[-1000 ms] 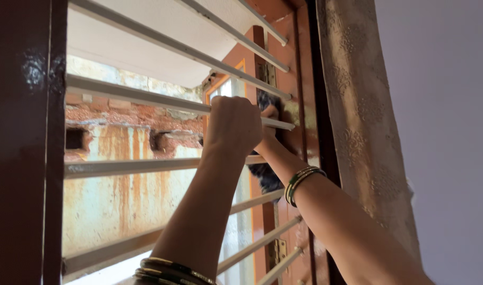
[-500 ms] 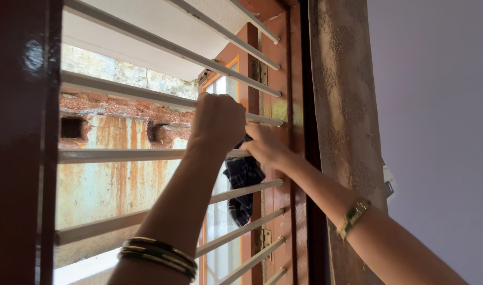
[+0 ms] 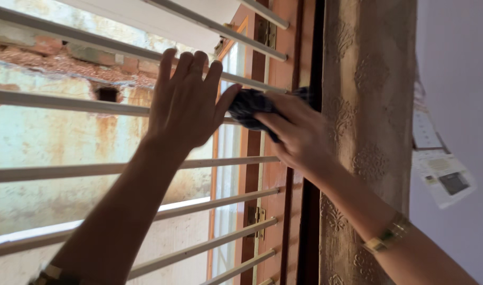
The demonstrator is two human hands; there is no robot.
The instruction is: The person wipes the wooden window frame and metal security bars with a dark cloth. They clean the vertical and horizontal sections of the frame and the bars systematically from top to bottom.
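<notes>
Right hand [image 3: 299,132] clamps dark cloth [image 3: 249,108] on horizontal window bar [image 3: 67,101]; left hand [image 3: 186,100] open, flat.

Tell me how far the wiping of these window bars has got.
Done: cannot tell; no bar looks visibly cleaner than the others. In hand: the right hand presses a dark cloth on a white bar near the wooden frame, while the left hand lies open against the bars. Left: the lower bars are untouched now.
</notes>
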